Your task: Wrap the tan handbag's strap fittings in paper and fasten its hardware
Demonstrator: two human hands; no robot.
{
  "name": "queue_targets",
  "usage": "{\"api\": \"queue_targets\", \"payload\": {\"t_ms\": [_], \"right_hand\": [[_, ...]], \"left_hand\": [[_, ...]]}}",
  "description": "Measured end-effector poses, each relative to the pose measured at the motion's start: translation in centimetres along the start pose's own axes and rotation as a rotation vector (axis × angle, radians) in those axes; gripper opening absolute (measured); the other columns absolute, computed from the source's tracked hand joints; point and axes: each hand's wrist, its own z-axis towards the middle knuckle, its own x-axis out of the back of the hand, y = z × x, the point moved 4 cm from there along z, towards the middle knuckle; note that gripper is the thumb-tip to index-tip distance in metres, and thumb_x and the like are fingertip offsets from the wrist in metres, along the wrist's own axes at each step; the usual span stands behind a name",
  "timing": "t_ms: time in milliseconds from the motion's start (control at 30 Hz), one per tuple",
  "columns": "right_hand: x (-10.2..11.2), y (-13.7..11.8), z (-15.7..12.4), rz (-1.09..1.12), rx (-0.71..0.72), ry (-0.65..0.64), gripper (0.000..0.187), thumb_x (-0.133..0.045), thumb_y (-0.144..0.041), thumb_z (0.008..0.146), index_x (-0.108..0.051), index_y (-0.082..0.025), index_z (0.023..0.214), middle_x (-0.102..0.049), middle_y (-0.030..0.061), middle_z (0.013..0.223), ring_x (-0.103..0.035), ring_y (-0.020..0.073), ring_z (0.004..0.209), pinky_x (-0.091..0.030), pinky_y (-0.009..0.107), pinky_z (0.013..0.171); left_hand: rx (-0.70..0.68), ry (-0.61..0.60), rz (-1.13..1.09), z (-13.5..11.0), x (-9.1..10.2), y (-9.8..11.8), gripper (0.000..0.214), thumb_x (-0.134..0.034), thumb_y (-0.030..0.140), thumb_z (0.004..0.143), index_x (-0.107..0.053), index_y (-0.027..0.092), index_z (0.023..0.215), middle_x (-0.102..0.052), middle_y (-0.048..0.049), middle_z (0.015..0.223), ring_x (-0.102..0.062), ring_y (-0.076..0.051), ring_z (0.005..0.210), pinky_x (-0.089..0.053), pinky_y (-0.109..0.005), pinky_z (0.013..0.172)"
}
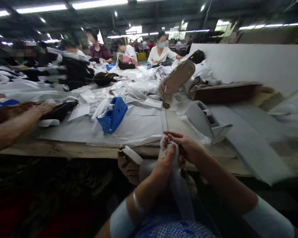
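Note:
My left hand (167, 159) and my right hand (186, 147) meet at the near table edge. Both are closed on the top of a thin clear plastic bag (181, 191) that hangs down toward my lap. Under my left forearm lies a tan bag (129, 168) with a white paper wrap (133, 154) round its strap and a gold ring at the end. Neither hand touches the blue pouch (113, 114) farther out on the table.
A long wooden table (64, 148) is covered with white sheets. On it lie a beige handbag (176, 79), a brown flat bag (223, 92), a grey tray (206, 120) and dark bags. Another person's arm (12, 124) reaches in from the left. Several workers sit at the far end.

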Motion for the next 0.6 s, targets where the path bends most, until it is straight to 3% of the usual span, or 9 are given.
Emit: {"api": "queue_targets", "payload": {"t_ms": [200,333,500,600], "right_hand": [[-0.3,0.3,0.5,0.064,0.102,0.027,0.036,-0.09,-0.024,0.061,-0.077,-0.018,0.095,-0.07,0.0002,0.078,-0.065,0.0103,0.066,-0.053,0.019,0.058],[-0.4,0.7,0.3,0.072,0.159,0.054,0.035,-0.091,-0.025,0.06,-0.077,-0.018,0.091,-0.068,-0.0006,0.073,-0.063,0.0085,0.063,-0.052,0.019,0.059],[0.0,1.2,0.2,0.029,0.198,0.082,0.034,-0.091,-0.027,0.06,-0.079,-0.018,0.09,-0.07,0.0006,0.072,-0.061,0.0077,0.062,-0.05,0.017,0.058],[0.3,1.3,0.1,0.017,0.23,0.113,0.034,-0.09,-0.028,0.061,-0.079,-0.02,0.092,-0.071,0.0009,0.074,-0.063,0.0089,0.064,-0.051,0.017,0.059]], "left_hand": [[-0.016,-0.061,0.131,-0.1,0.5,-1.5,0.051,-0.055,0.066,0.086,-0.058,0.015,0.08,-0.057,-0.002,0.063,-0.054,-0.012,0.051,-0.042,-0.023,0.05],[-0.099,-0.093,0.269,-0.4,1.1,-2.1,0.042,-0.05,0.058,0.091,-0.057,0.017,0.085,-0.058,-0.0022,0.06,-0.055,-0.014,0.05,-0.041,-0.025,0.051],[-0.277,0.105,0.621,-0.9,2.2,-1.8,0.02,-0.063,0.035,0.084,-0.06,0.018,0.094,-0.063,-0.0032,0.074,-0.058,-0.017,0.064,-0.044,-0.027,0.06],[-0.188,0.031,0.474,-1.1,2.1,-2.3,0.023,-0.061,0.039,0.085,-0.061,0.017,0.092,-0.065,-0.0042,0.077,-0.058,-0.017,0.068,-0.045,-0.028,0.064]]}}
